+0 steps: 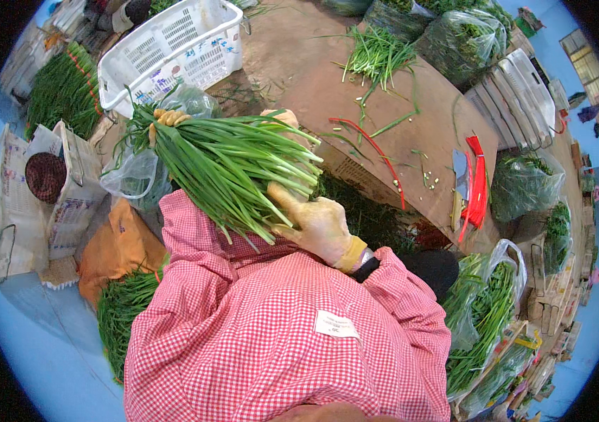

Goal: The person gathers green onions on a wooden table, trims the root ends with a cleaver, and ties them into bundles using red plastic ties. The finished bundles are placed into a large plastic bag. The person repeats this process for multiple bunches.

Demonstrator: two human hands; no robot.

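Note:
A thick bundle of garlic chives (225, 163) lies across the space before my chest, pale stem ends to the right. My left hand (170, 120), in a tan glove, wraps its fingers around the leafy end; the rest of that hand is hidden behind the leaves. At the stem end is my right hand (323, 224), in a yellowish glove. Its forefinger lies against the stems with the thumb apart below, and whether it grips them is unclear. A tan shape (283, 118) shows partly behind the bundle; I cannot tell what it is.
A brown tabletop (299, 79) bears loose chives (378, 53), a red strip (376, 142), a knife (459, 166) and red ties (476, 184). A white plastic crate (199, 63) stands far left. Bagged greens (526, 184) sit at right. An orange sack (120, 253) lies left.

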